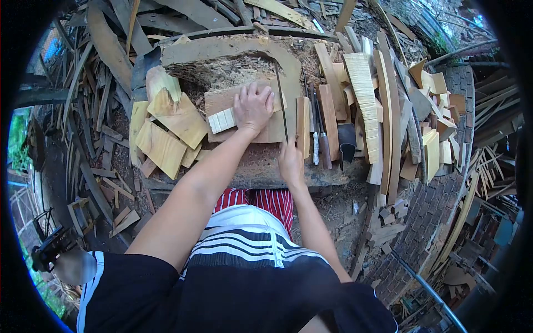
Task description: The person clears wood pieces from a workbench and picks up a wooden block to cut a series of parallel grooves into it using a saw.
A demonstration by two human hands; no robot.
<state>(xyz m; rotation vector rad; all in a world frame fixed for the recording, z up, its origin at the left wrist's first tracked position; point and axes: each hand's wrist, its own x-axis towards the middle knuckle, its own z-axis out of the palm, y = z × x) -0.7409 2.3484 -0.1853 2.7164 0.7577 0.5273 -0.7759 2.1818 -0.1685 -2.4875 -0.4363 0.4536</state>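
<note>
My left hand (254,107) presses down on a small pale wooden piece (222,121), whose left end shows evenly spaced cut lines. Under it lies a flat brown board (219,102) on the worn workbench (239,180). My right hand (291,162) is closed around the near end of a long, thin saw blade (281,100); its handle is hidden in the fingers. The blade runs away from me, just right of my left hand, by the right end of the pale piece. Whether it touches the wood cannot be made out.
Yellowish wood pieces (161,147) lie left of the board. To the right are a wooden block (302,125), hand tools (325,150), a long notched strip (363,105) and stacked curved strips. Scrap wood surrounds the bench. A blurred round shape (75,267) is at the lower left.
</note>
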